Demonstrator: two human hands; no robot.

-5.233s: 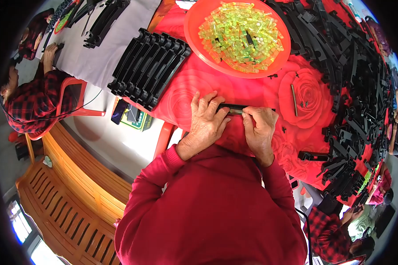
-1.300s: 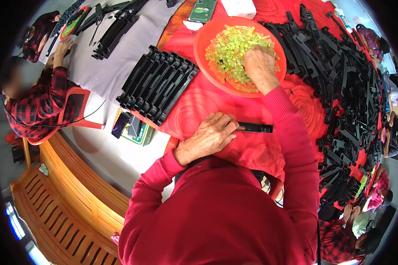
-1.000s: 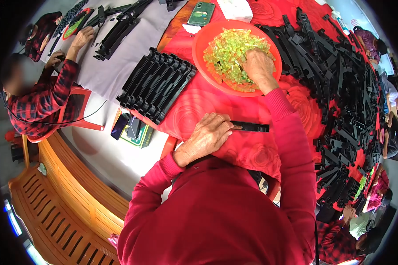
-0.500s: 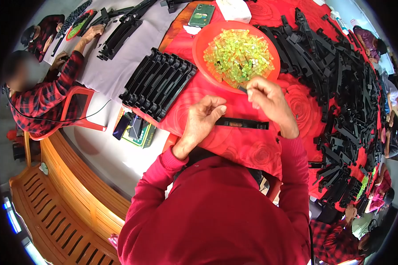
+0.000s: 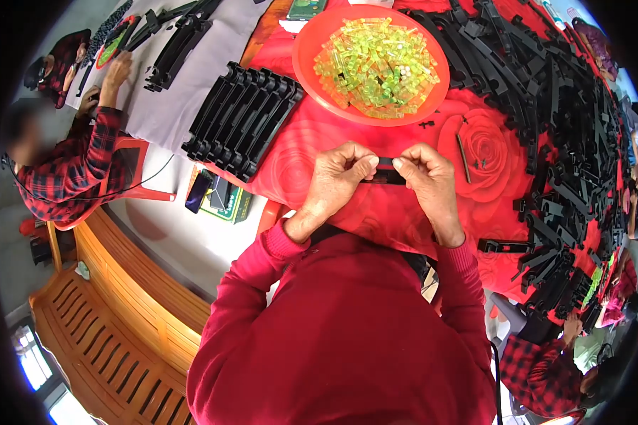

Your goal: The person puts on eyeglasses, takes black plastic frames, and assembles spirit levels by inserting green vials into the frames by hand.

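Small dark strip (image 5: 385, 162) is pinched at its ends by left hand (image 5: 338, 177) and right hand (image 5: 430, 183), fingers basically closed, right by a black plastic part (image 5: 388, 176). Farther out, yellow-green bits (image 5: 379, 67) are piled in a red bowl (image 5: 306, 67).

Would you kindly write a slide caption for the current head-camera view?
Left hand and right hand pinch a small dark piece over a black part, near a red bowl of yellow-green pieces.

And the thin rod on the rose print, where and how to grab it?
Mid-length, I'd say: pinch the thin rod from above, fingertips on its two long sides. It's slim and lies flat on the red cloth, long sides apparently unobstructed. The right hand is nearest.
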